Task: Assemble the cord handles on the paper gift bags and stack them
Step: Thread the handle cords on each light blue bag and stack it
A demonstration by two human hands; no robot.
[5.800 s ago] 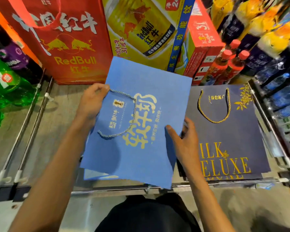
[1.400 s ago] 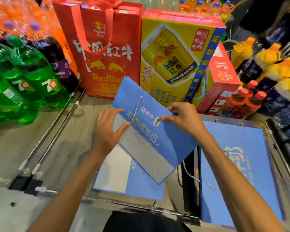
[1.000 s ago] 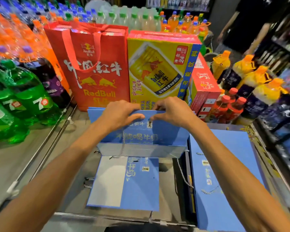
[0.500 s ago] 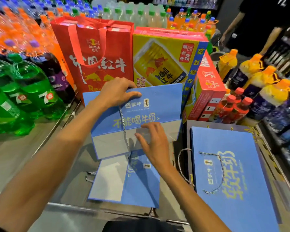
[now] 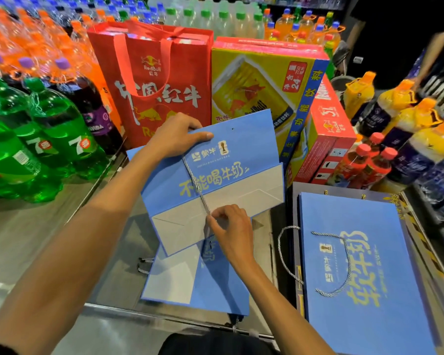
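A flat blue paper gift bag [image 5: 244, 160] with yellow lettering stands tilted in front of me, its grey folded bottom facing me. My left hand [image 5: 174, 135] grips its top edge, thumb on the front. A silver-blue twisted cord [image 5: 195, 185] runs down the bag's face from under that hand. My right hand [image 5: 228, 226] pinches the cord's lower end. A second blue bag [image 5: 180, 280] lies flat beneath. At the right lies a stack of finished blue bags [image 5: 385, 275] with corded handles.
Behind stand a red RedBull bag [image 5: 159, 80] and a yellow and red drinks carton [image 5: 264, 80]. Green soda bottles [image 5: 41, 134] crowd the left, yellow and red bottles [image 5: 395, 139] the right. The bags rest on a grey metal shelf [image 5: 69, 219].
The right hand slid down from the bag's face and pinched the cord's lower end, pulling it taut. The left hand keeps hold of the top edge. The view has tilted slightly.
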